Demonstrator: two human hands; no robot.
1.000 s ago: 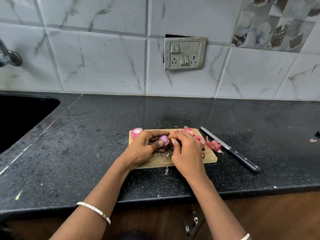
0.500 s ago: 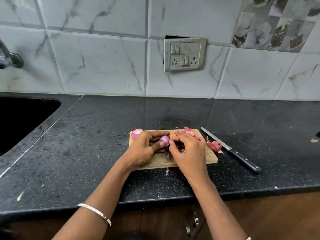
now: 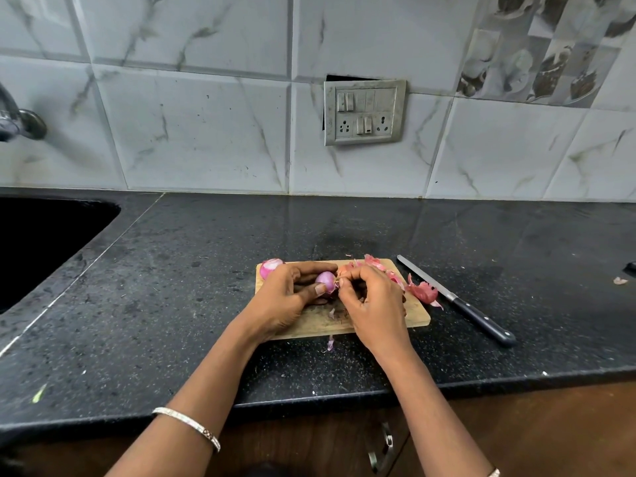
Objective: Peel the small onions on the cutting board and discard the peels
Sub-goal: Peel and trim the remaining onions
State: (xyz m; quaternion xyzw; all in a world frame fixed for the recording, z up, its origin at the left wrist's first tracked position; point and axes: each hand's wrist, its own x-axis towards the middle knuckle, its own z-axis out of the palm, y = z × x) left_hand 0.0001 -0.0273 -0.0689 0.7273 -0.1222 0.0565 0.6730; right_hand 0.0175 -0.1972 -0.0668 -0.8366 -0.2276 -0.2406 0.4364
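I am mid-peel; my left hand [image 3: 285, 297] curls round a small onion [image 3: 325, 280] over the wooden cutting board [image 3: 418, 315], thumb pressed to it, while my right hand [image 3: 375, 304] pinches the loose skin [image 3: 340, 278] at its side; next, I judge, comes a gentle pull to strip it, then the discarding; torn peels [image 3: 421, 292] litter the board's right edge; another onion [image 3: 270, 267] sits at its far left corner; a knife [image 3: 457, 301] lies just beside the board on the black speckled tabletop [image 3: 206, 304]; sink [image 3: 41, 242] to the left, a marbled tile wall with a switch plate [image 3: 364, 113] behind
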